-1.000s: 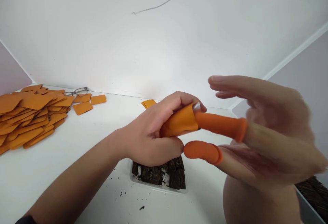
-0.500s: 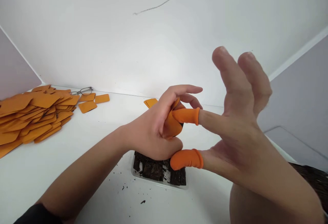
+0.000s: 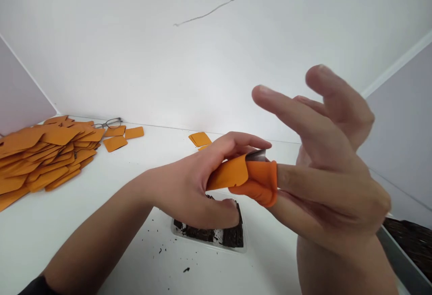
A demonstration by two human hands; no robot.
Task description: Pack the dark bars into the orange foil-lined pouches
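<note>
An orange pouch (image 3: 229, 173) with a silvery inner face is in my left hand (image 3: 189, 187), whose thumb and fingers are closed around it. Orange rubber finger cots cover the thumb and index finger of my right hand (image 3: 324, 173). Those two fingertips are pinched together at the pouch's mouth, partly hidden by its front flap; the other right fingers are spread upward. Below the hands sits a clear plastic tray (image 3: 209, 243) of dark brown pressed pieces, partly covered by my left hand.
A large heap of orange pouches (image 3: 43, 155) lies on the left of the white table (image 3: 135, 250). Loose pouches (image 3: 115, 143) and eyeglasses (image 3: 113, 123) lie beside it. More pouches (image 3: 200, 138) are near the wall. Dark crumbs (image 3: 186, 270) dot the table. A container of dark strands (image 3: 410, 241) stands at right.
My right thumb and index finger, apart before, have come together at the pouch's mouth. The pouch has turned, showing its silvery inside. My left hand has lowered slightly.
</note>
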